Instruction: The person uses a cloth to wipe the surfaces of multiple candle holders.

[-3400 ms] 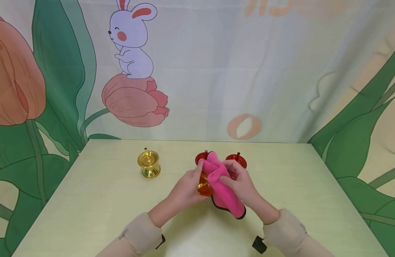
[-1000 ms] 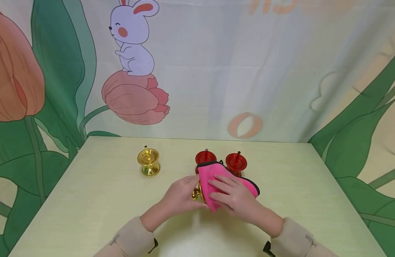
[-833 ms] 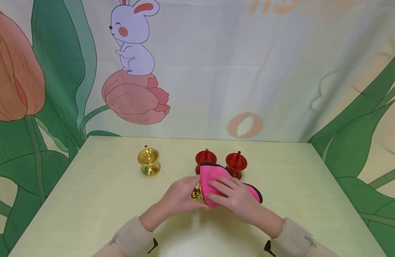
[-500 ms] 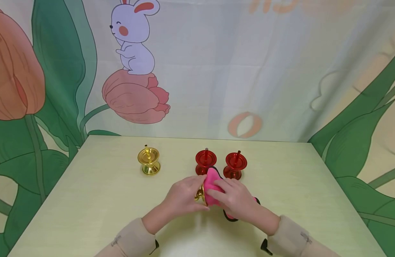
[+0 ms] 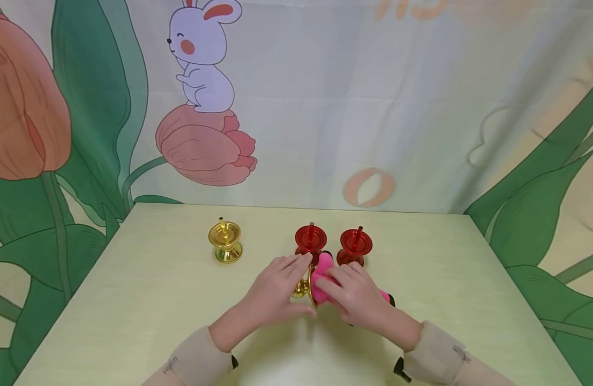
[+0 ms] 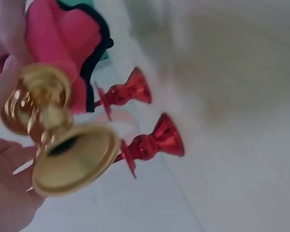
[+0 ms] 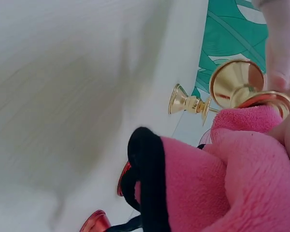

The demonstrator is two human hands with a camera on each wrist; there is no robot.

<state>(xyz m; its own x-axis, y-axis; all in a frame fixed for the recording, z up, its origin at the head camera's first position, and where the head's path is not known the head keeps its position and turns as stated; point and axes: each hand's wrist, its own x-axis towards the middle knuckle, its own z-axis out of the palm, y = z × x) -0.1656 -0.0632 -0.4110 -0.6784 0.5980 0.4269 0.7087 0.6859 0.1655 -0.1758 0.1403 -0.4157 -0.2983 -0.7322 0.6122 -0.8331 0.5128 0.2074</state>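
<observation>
Just above the table my left hand (image 5: 279, 289) holds a gold candle holder (image 5: 301, 289) tipped on its side, the thumb and fingers around its dish rim. Its hollow foot (image 6: 77, 162) faces the left wrist camera. With bent fingers my right hand (image 5: 356, 295) grips a bunched pink cloth (image 5: 321, 289) and presses it into the dish, so the dish's inside is hidden. Black trim (image 7: 152, 179) edges the cloth, and a loose end pokes out below the right palm.
Two red candle holders (image 5: 310, 238) stand upright just behind my hands. Another gold candle holder (image 5: 225, 241) stands upright farther left. A printed fabric backdrop (image 5: 296, 107) hangs behind the table (image 5: 147, 300).
The cloth lay spread flat over the dish a second ago; now it is bunched into it. The right fingers have bent in, and the held gold candle holder has shifted slightly right.
</observation>
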